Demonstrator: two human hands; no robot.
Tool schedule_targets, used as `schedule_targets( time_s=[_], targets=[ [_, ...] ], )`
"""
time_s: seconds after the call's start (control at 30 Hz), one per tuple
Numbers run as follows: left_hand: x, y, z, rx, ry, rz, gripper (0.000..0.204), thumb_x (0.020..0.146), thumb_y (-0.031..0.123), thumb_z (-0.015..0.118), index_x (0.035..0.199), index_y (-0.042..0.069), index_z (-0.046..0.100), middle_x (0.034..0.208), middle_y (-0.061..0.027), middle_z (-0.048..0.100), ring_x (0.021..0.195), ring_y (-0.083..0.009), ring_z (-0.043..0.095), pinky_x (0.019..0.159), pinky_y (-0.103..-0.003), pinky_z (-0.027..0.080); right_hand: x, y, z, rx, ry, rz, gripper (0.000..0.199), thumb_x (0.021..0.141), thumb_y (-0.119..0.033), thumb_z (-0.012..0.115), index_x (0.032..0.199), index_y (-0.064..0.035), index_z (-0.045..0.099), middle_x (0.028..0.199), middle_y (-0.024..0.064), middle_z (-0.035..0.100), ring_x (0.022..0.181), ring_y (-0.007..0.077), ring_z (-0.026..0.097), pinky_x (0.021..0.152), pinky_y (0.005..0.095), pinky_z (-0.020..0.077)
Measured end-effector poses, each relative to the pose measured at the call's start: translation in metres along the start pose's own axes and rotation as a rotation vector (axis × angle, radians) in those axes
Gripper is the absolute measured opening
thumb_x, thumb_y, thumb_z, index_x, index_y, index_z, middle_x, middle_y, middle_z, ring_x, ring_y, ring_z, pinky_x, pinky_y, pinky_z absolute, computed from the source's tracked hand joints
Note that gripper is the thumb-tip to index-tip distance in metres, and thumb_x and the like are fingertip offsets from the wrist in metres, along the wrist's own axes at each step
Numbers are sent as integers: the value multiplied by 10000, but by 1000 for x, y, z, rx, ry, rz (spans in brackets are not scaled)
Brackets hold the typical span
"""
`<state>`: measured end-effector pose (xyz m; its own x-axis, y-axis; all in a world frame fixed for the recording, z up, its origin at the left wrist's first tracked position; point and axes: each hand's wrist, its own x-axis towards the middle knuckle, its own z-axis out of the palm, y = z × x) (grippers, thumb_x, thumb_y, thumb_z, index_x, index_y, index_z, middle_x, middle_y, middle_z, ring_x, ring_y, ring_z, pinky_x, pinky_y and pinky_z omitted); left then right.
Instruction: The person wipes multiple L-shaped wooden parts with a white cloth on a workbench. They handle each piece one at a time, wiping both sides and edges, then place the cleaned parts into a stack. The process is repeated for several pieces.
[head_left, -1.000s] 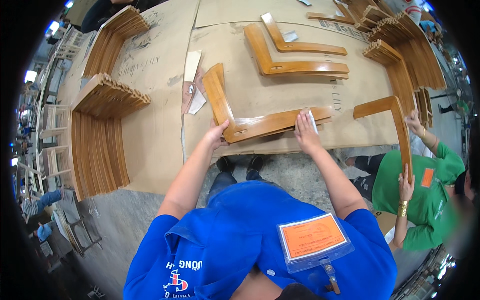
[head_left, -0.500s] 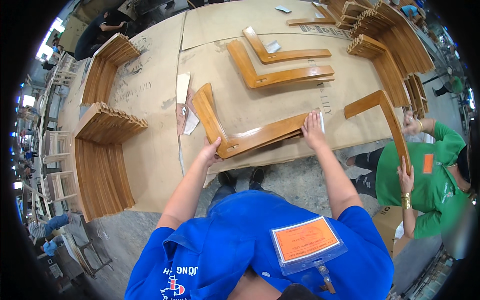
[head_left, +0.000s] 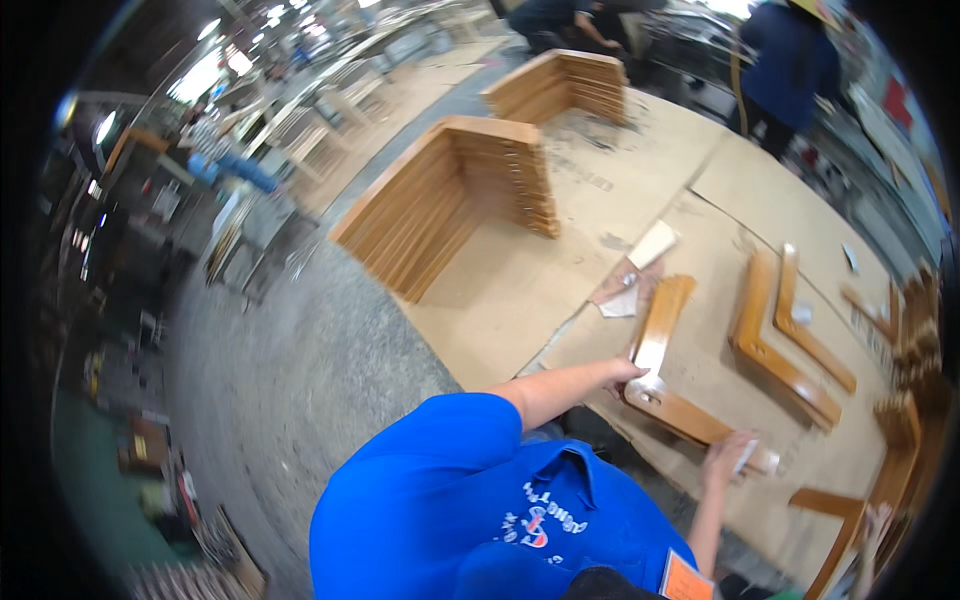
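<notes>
A wide workshop hall fills the upper left, lit by bright ceiling lamps, with a grey concrete floor [head_left: 300, 370] running beneath rows of pale wooden frames too blurred to sort out. The low, broad bench [head_left: 520, 300] topped with tan cardboard-coloured sheets takes up the right half, its sheets meeting at visible seams. On it stands a large stack of L-shaped orange-brown wooden pieces [head_left: 450, 200] set on edge, and a second, smaller stack of the same pieces [head_left: 560, 85] farther back. Two people in dark clothing stand beyond the far edge of the bench. Toward the right rim, more wooden pieces pile up, and a pair of L-shaped varnished pieces [head_left: 785, 335] lie flat side by side. Nearer the person in the blue shirt lies the L-shaped varnished wooden part [head_left: 665, 375] at the bench's near edge. The left hand [head_left: 625, 372] presses flat, fingers spread narrow, on its inner corner; the right hand [head_left: 728, 458] rests on the long arm's end, seemingly closed over a small white pad [head_left: 745, 455], though the view is soft there. A pale rectangular block [head_left: 652, 243] and crumpled scraps of sandpaper [head_left: 620, 290] lie just beyond the part.
</notes>
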<state>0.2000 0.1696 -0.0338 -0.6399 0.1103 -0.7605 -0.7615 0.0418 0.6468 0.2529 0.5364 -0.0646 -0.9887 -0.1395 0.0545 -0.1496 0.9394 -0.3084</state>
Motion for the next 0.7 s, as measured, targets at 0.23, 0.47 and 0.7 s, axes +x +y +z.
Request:
schedule_targets(
  time_s=[0.23,0.47,0.7],
  targets=[
    [2,-1,2,-12,21,-44,884,881,368,651,1454,240,-10,1296,-264,487,979,-466,610,802,-659,482,-5,28,-23,-14,-184,178,654,919,-186,522,1468,19,229,1568,155,139,1457,294,95,1188,384,47],
    [4,-4,3,-49,31,-55,928,870,379,663,1463,254,-40,1354,-255,434,1084,-488,548,848,-681,449,-4,5,-12,142,-352,109,722,919,-175,508,1478,49,109,1564,223,47,1455,342,-17,1180,380,-20],
    [2,-4,2,-29,-6,-40,885,869,393,659,1455,259,9,1355,-235,447,1087,-479,553,866,-694,433,-37,33,-31,-53,-208,7,717,888,-115,548,1480,26,169,1565,200,99,1457,338,49,1182,401,58]
  ],
)
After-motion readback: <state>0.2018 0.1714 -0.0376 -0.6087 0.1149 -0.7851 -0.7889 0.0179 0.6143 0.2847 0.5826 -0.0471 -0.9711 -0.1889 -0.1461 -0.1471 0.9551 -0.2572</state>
